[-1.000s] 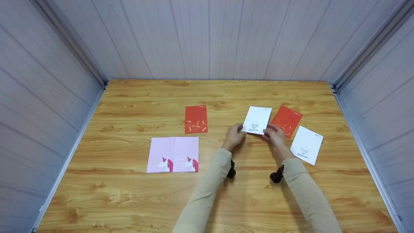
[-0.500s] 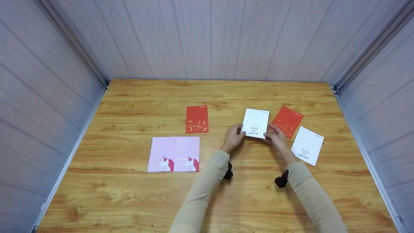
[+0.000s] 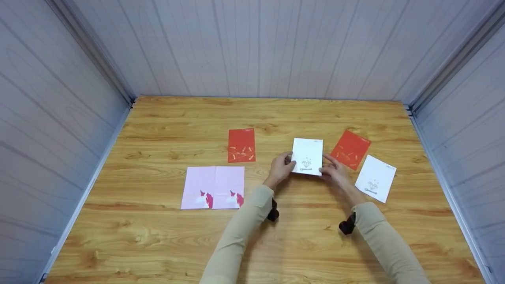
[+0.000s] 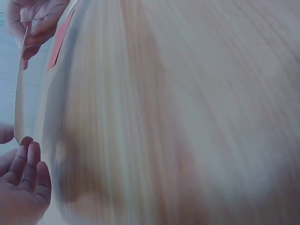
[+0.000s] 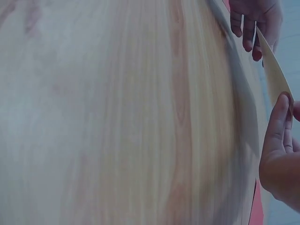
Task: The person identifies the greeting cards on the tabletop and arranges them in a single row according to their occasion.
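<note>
Two pink cards (image 3: 213, 187) lie edge to edge on the table (image 3: 134, 244) in head view, so I'd call that pair done; held white card (image 3: 307, 153) is pinched near its lower corners by left hand (image 3: 281, 167) and right hand (image 3: 336, 172), while loose white card (image 3: 375, 179), right red card (image 3: 350, 150) and left red card (image 3: 241, 145) lie unpaired, likely left to do. Left wrist: held white card edge-on, looks raised off the table, so not yet placed. Right wrist: right hand grips the near end, left hand at the far end.
</note>
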A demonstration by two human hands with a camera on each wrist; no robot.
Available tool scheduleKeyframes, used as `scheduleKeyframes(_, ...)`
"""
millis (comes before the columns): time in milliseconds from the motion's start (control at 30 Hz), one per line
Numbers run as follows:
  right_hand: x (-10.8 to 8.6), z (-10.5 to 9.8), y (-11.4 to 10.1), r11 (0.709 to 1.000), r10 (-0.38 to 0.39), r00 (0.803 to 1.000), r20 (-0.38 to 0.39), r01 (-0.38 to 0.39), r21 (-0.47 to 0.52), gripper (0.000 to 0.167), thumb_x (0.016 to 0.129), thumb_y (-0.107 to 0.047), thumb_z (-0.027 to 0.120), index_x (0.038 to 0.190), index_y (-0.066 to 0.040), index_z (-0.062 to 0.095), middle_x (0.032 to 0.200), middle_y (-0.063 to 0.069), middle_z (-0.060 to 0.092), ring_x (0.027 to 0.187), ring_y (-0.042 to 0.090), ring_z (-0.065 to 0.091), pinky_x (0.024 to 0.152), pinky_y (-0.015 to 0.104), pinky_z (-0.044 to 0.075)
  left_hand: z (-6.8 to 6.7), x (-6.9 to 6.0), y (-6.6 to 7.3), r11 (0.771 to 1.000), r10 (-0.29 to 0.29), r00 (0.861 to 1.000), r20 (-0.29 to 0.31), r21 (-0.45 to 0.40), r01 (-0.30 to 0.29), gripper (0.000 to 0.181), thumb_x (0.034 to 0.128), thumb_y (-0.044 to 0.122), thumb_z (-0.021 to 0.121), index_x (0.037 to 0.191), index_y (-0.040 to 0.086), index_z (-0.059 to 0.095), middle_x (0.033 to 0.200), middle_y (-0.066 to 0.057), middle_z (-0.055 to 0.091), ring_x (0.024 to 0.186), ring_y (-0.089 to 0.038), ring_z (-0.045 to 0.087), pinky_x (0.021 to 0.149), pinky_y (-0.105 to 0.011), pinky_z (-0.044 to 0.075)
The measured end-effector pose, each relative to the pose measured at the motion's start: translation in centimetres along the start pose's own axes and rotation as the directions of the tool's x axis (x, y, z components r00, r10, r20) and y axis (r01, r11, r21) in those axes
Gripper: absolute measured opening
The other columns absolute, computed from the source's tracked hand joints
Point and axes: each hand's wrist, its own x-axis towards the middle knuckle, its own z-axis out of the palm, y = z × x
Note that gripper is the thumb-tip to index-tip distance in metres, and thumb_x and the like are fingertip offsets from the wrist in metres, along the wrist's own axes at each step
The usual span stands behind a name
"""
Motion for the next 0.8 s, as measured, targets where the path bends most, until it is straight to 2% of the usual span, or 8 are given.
scheduleKeyframes(100, -0.2, 0.1, 0.1, 1.000, -0.001, 1.000, 0.025, 0.001, 0.003, 0.069, 0.074, -0.002, 0.063, 0.135, -0.002, 0.030, 0.083, 0.005, 0.054, 0.069, 0.012, 0.054, 0.064, 0.026, 0.047, -0.2, -0.2, 0.1, 0.998, -0.025, 1.000, 0.000, -0.049, 0.025, 0.035, 0.0863, 0.009, 0.055, 0.120, 0.001, 0.052, 0.086, -0.001, 0.054, 0.078, -0.012, 0.049, 0.066, -0.023, 0.042)
scheduleKeyframes(200, -0.6, 0.8, -0.4, 0.998, 0.050, 0.999, -0.015, -0.050, -0.035, 0.069, 0.078, 0.003, 0.056, 0.138, -0.001, 0.023, 0.083, 0.005, 0.053, 0.068, 0.011, 0.054, 0.063, 0.026, 0.047, -0.4, -0.4, 0.2, 0.995, -0.040, 0.999, -0.005, -0.091, 0.039, 0.035, 0.0866, 0.009, 0.054, 0.121, 0.002, 0.051, 0.087, -0.001, 0.054, 0.078, -0.011, 0.049, 0.067, -0.022, 0.042)
scheduleKeyframes(400, -1.1, 1.6, -1.1, 0.991, 0.119, 0.993, -0.012, -0.118, 0.060, 0.070, 0.080, 0.016, 0.046, 0.140, -0.007, 0.019, 0.079, 0.005, 0.052, 0.065, 0.012, 0.052, 0.059, 0.025, 0.045, -1.0, -0.9, 0.4, 0.990, -0.023, 0.999, -0.026, -0.143, 0.020, 0.034, 0.0860, 0.007, 0.054, 0.120, 0.001, 0.052, 0.087, -0.003, 0.055, 0.079, -0.013, 0.050, 0.068, -0.022, 0.042)
scheduleKeyframes(567, -1.1, 1.5, -0.8, 0.994, 0.081, 0.995, 0.065, -0.086, 0.070, 0.075, 0.076, 0.014, 0.049, 0.140, -0.010, 0.019, 0.071, 0.001, 0.051, 0.059, 0.010, 0.047, 0.056, 0.023, 0.041, -1.4, -1.2, 0.3, 0.987, 0.019, 0.998, -0.057, -0.159, -0.028, 0.033, 0.0843, 0.004, 0.056, 0.117, 0.000, 0.054, 0.084, -0.003, 0.056, 0.078, -0.012, 0.051, 0.068, -0.021, 0.042)
scheduleKeyframes(700, -0.9, 1.1, -0.4, 0.999, 0.038, 0.991, 0.128, -0.041, 0.022, 0.075, 0.075, 0.008, 0.057, 0.140, -0.011, 0.023, 0.070, 0.000, 0.055, 0.064, 0.011, 0.052, 0.062, 0.025, 0.044, -1.7, -1.5, 0.3, 0.983, 0.022, 0.998, -0.063, -0.180, -0.033, 0.035, 0.0837, 0.004, 0.057, 0.118, -0.001, 0.053, 0.083, -0.002, 0.055, 0.076, -0.011, 0.050, 0.067, -0.020, 0.042)
scheduleKeyframes(800, -0.9, 1.3, -0.6, 0.999, 0.011, 0.994, 0.109, -0.006, -0.050, 0.070, 0.078, 0.004, 0.058, 0.139, -0.006, 0.024, 0.075, 0.002, 0.059, 0.071, 0.013, 0.057, 0.068, 0.028, 0.046, -2.1, -1.9, 0.4, 0.977, 0.021, 0.998, -0.060, -0.210, -0.034, 0.035, 0.0837, 0.004, 0.057, 0.118, -0.001, 0.052, 0.083, -0.002, 0.054, 0.075, -0.011, 0.050, 0.066, -0.020, 0.042)
